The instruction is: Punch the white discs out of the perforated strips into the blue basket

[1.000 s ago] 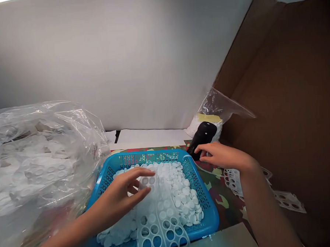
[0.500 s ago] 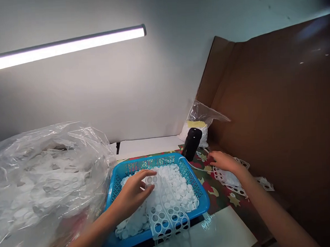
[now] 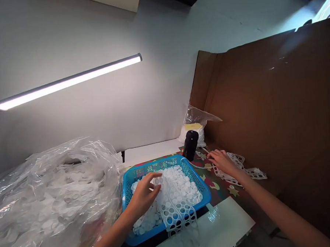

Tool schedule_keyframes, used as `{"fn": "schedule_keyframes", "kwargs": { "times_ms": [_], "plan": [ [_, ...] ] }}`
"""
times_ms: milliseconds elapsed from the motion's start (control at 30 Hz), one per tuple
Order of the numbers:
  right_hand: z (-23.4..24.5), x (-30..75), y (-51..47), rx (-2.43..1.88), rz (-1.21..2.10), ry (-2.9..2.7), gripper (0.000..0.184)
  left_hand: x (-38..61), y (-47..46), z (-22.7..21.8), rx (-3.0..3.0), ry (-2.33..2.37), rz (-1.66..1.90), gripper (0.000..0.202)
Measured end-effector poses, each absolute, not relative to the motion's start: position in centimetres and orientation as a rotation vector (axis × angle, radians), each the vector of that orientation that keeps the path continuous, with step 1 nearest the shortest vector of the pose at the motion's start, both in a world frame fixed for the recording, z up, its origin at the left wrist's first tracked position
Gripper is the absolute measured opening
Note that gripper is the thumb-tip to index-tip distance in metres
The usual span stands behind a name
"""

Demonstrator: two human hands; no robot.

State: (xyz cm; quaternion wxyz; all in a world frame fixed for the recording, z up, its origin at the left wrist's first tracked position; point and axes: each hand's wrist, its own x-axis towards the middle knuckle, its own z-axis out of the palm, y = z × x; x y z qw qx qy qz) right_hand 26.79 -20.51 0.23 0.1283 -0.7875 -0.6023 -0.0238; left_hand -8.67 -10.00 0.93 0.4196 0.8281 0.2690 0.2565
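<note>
Far left there's a big crinkly clear plastic bag (image 3: 55, 192) stuffed with white punched sheets, slumped right up against the blue plastic mesh basket (image 3: 134, 175). The basket is heaped with small white round discs (image 3: 182, 185), and a white flexible sheet full of round holes (image 3: 175, 207) lies across the pile and hangs over the near rim.

The left hand (image 3: 143, 194) rests on that sheet, fingers spread with the tips pressing its far end into the discs, so the grip is a flat pin-down, not a pinch. Seems the smart way to do it: keep the sheet over the basket so any disc that pops out lands inside, and don't shove hard or the heap spills over the low wall.

The right hand (image 3: 221, 161) is out past the basket, palm down on a strip of emptied white hole-punched sheets (image 3: 247, 169) lying on the surface; I can't tell whether the fingers are closed on anything. I'd keep those scraps well apart from the full ones.

Behind stands a black upright cylinder (image 3: 190, 145), plus a small clear bag of white stuff (image 3: 195, 127). The surface has a red-green patterned cloth (image 3: 212, 185) and a white board (image 3: 225, 223) at the near edge. There's a plain white wall with a lit tube lamp (image 3: 66, 82), and brown cardboard panels (image 3: 277, 103) wall off the right.
</note>
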Motion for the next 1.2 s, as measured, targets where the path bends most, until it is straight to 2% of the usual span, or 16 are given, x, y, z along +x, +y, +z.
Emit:
{"fn": "schedule_keyframes", "kwargs": {
  "times_ms": [100, 300, 567, 900, 1200],
  "plan": [
    [1.0, 26.4, -20.9, -2.113, -0.114, -1.588, 0.020, -8.7, -10.0, 0.9, 2.060, 0.681, 0.670, 0.025],
    [2.5, 24.7, -20.4, -1.660, -0.124, -1.144, 0.028, -8.7, -9.9, 0.9, 2.077, 0.698, 0.647, 0.025],
    [3.6, 19.8, -19.9, -1.278, 0.203, -0.932, 0.022, -8.7, -9.9, 0.8, 2.079, 0.687, 0.634, 0.026],
    [2.2, 16.2, -16.6, -1.248, 0.568, -1.123, 0.023, -8.7, -9.9, 0.0, 2.104, 0.677, 0.673, 0.027],
    [0.3, 15.7, -16.4, -1.388, 0.610, -1.391, 0.020, -8.6, -9.9, 0.1, 2.129, 0.656, 0.641, 0.030]
  ]
}}
